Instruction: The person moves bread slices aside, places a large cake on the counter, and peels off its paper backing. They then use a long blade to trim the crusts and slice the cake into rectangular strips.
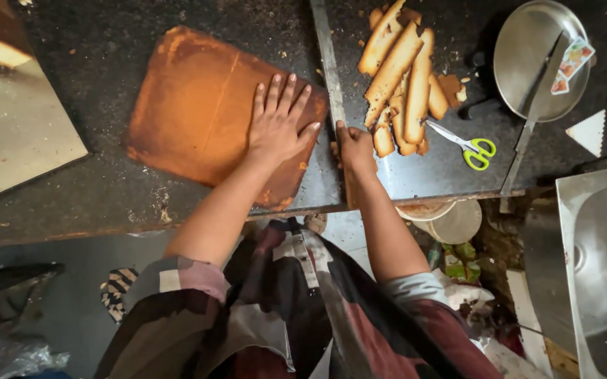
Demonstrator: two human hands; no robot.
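A large flat brown cake slab (198,112) lies on the dark stone counter (107,189). My left hand (279,123) rests flat on the slab's right part, palm down with the fingers spread. Just to its right, my right hand (354,149) is closed around the handle of a long knife (328,63). The blade runs away from me along the slab's right edge. Past the blade lies a pile of trimmed cake strips (401,77).
Green-handled scissors (470,146) lie beside the strips. A round steel plate (538,60) at the back right carries a long flat blade (531,119). A white triangular scraper (587,132), a steel sink (598,267) and, at the left, a steel tray (9,126) surround the counter.
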